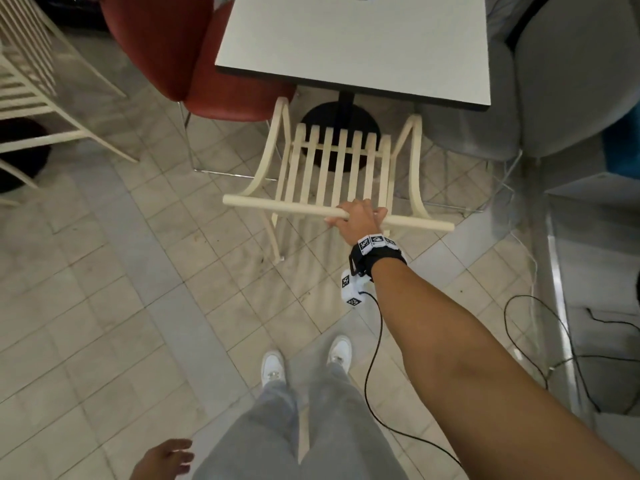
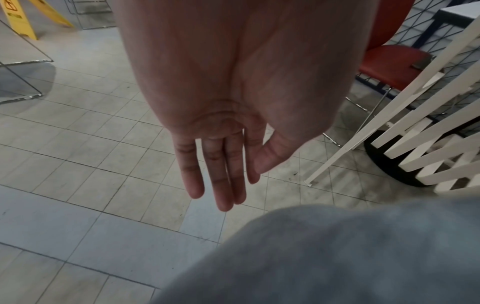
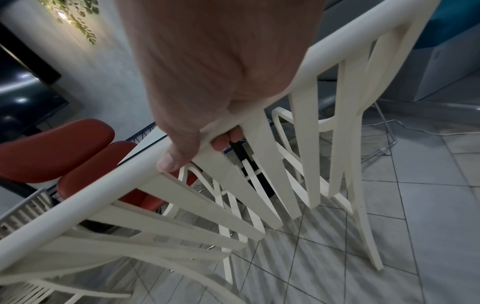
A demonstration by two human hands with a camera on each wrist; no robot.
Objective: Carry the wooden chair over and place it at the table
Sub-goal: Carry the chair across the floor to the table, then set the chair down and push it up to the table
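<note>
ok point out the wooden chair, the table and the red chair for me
wooden chair (image 1: 277, 206): head view, on the top rail of its back.
table (image 1: 353, 39): head view, on the bare white top.
red chair (image 1: 152, 39): head view, on its backrest.

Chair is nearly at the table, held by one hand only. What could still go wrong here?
The right hand alone grips the wooden chair by its top rail, off-centre, so it may swing or twist; the left hand hangs free. Pushed further, the seat front could knock the table pedestal base. Its left side sits close to the red chair.
</note>
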